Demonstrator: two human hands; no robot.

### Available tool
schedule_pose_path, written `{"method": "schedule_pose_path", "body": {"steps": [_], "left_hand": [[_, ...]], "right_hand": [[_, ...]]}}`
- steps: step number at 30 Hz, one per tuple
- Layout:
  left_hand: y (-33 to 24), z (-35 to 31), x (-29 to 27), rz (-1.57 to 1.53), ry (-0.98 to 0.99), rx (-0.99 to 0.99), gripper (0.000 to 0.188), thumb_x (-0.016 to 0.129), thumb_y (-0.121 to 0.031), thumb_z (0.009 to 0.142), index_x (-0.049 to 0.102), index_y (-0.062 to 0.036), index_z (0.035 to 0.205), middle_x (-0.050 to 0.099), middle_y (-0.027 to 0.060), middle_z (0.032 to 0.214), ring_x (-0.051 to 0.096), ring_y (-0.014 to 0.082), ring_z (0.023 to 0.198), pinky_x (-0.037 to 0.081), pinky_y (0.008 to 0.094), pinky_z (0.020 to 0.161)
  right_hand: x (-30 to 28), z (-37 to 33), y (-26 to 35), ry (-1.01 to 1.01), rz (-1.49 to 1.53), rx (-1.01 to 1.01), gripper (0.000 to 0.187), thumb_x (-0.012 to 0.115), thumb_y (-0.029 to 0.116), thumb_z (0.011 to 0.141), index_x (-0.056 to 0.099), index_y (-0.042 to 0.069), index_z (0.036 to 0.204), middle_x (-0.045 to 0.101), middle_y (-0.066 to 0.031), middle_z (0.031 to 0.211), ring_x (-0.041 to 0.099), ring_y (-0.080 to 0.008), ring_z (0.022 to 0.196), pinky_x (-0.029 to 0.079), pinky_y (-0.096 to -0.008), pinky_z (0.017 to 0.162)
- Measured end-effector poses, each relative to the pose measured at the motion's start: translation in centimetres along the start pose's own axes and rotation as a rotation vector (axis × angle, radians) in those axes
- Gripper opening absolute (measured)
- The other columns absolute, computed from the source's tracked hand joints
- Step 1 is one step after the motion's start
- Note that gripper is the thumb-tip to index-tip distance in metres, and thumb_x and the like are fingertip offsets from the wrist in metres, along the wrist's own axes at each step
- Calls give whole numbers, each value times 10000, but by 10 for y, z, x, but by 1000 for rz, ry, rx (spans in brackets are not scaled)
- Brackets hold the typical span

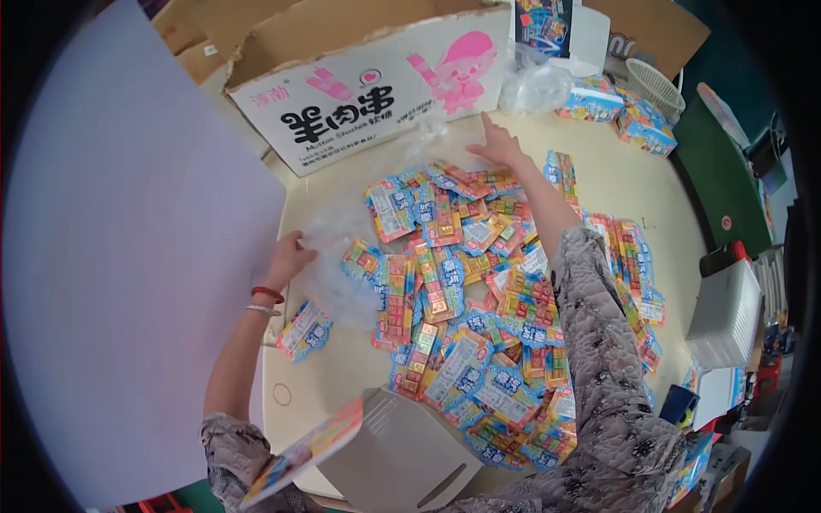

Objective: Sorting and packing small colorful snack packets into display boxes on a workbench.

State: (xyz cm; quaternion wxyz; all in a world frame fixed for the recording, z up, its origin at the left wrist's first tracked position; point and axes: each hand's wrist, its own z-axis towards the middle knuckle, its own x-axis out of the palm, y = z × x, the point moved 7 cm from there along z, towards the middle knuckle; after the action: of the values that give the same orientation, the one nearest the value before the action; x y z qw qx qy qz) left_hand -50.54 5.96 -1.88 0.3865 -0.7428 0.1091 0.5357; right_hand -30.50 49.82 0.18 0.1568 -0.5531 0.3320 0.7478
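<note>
A thin clear plastic bag (338, 282) stretches over the far left part of a pile of candy packs (445, 282). My left hand (292, 259) pinches its left side, fingers closed. At the far side of the pile, my right hand (500, 145) reaches out with index finger and thumb apart, beside the far end of the bag. Whether it touches the film is hard to make out. The packs are flat, with colourful blocks under clear fronts and blue wavy card edges. One single pack (305, 331) lies just below my left hand.
Behind the pile stands a large open white carton (368, 103) with pink drawings. Crumpled clear bags (534, 81), colourful boxes (647, 122) and a white basket (656, 88) sit at the far right. A grey plastic bin (398, 453) is at the near edge; stacked white trays (725, 312) are right.
</note>
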Motion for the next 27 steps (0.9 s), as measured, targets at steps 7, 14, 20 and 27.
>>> {"method": "schedule_pose_path", "body": {"steps": [7, 14, 20, 27], "left_hand": [[-46, 32, -61, -304, -400, 99, 171, 616, -67, 795, 594, -5, 953, 564, 43, 628, 525, 114, 513, 432, 288, 492], [-17, 79, -101, -453, -625, 190, 332, 557, -38, 857, 539, -8, 1187, 609, 120, 1015, 624, 178, 838, 499, 293, 712], [-63, 35, -42, 47, -642, 347, 663, 616, -95, 854, 301, -49, 1435, 325, 214, 1444, 336, 392, 1328, 316, 416, 1089], [-114, -37, 50, 222, -47, 476, 720, 572, -405, 895, 242, -169, 1490, 192, 152, 1540, 93, 436, 1414, 100, 624, 1098]], "right_hand": [[-43, 25, -89, -450, 402, -28, 233, 614, 217, 810, 700, 88, 984, 686, -138, 823, 666, -293, 807, 493, -405, 761], [-92, 38, -94, -590, 576, 130, 248, 590, 182, 844, 667, 44, 1035, 667, -125, 755, 649, -247, 722, 493, -367, 705], [-63, -4, -111, -600, 353, -82, 307, 613, 172, 852, 608, 58, 1137, 631, -145, 1035, 625, -238, 901, 497, -347, 792], [-36, -64, 7, -178, 264, -443, 417, 610, 230, 855, 557, 72, 1237, 542, -184, 1242, 534, -337, 1128, 420, -412, 964]]}}
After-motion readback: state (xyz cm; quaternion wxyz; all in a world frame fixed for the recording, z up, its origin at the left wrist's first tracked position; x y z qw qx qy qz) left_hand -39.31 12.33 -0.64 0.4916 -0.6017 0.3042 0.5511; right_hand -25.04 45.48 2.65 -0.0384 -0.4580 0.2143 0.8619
